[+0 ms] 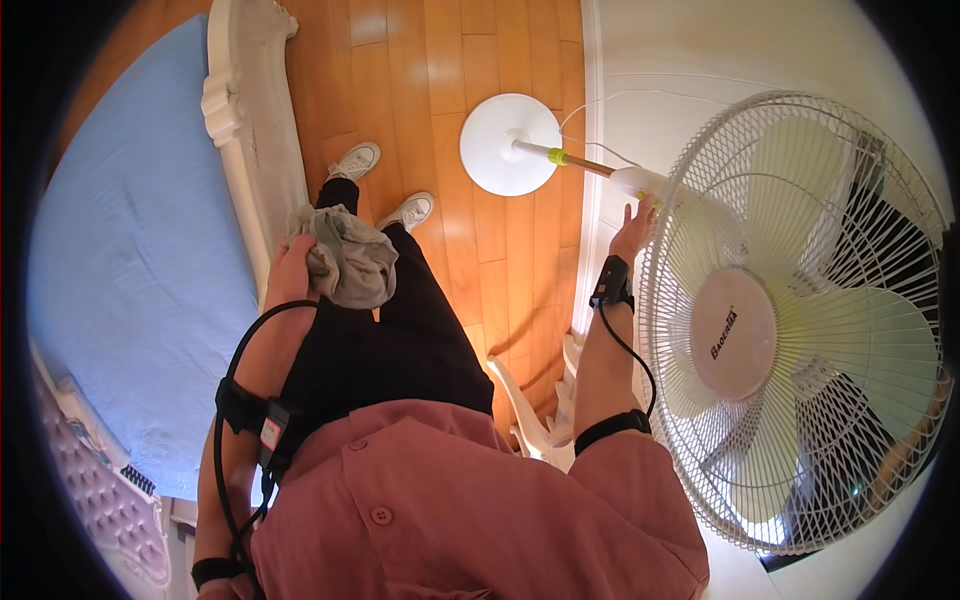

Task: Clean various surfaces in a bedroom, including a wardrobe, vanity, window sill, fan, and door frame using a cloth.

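Observation:
My left hand [290, 270] is closed on a crumpled grey cloth [352, 258], which hangs in a bunch over my dark trousers. A tall white pedestal fan [735, 335] stands to my right, its wire grille close to the camera and its pale green blades visible through it. My right hand [634, 232] reaches up beside the grille to the fan's white neck housing [638, 182]. Its visible fingers are stretched out and a little apart, at or near the housing. Whether they touch it is hard to see, as the grille's edge is close by.
The fan's round white base [510, 145] rests on the wooden floor [440, 60], with a white cord [615, 93] running by the wall. On the left stands a bed with a blue sheet [140, 250] and a carved cream footboard [255, 130]. A white chair-like piece [535, 420] is behind my right side.

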`<state>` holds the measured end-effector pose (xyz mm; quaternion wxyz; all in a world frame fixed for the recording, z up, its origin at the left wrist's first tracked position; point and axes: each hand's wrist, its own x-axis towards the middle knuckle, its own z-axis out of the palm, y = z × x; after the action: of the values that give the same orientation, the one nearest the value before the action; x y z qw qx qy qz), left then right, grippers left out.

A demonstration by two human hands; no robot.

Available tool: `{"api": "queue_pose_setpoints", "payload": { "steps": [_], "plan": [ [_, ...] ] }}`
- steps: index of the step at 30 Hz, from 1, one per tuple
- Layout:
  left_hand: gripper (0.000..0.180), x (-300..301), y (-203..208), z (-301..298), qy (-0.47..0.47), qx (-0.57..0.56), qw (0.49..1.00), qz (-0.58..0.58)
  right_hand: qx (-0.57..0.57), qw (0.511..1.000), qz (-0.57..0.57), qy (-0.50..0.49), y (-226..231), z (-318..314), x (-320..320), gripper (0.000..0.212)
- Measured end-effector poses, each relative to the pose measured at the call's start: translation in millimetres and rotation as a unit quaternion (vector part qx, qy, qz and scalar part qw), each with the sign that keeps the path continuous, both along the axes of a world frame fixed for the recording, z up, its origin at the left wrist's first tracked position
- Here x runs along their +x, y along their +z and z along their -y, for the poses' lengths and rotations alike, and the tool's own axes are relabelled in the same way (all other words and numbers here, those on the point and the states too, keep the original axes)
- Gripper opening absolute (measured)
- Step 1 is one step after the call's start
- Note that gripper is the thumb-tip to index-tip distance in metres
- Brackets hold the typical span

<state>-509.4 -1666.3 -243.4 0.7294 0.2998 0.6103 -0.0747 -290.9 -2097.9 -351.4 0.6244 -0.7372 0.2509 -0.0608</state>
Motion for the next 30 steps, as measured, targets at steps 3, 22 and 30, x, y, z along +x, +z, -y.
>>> {"api": "queue_pose_setpoints", "payload": {
  "steps": [3,22,30],
  "plan": [
    [0.036,-4.8,-8.6,-2.1,0.009,-0.006,1.000,-0.002,-0.016,1.000,0.019,0.013,3.8,-3.7,-0.5,0.063],
    [0.036,-8.0,-31.8,6.2,0.006,-0.044,0.997,-0.071,0.025,0.998,0.010,0.053,30.2,-31.0,-5.5,0.052],
    [0.038,-6.6,-34.2,6.3,0.011,-0.030,0.997,-0.076,0.061,0.995,0.049,0.068,20.7,-22.9,-9.3,0.055]
  ]
}}
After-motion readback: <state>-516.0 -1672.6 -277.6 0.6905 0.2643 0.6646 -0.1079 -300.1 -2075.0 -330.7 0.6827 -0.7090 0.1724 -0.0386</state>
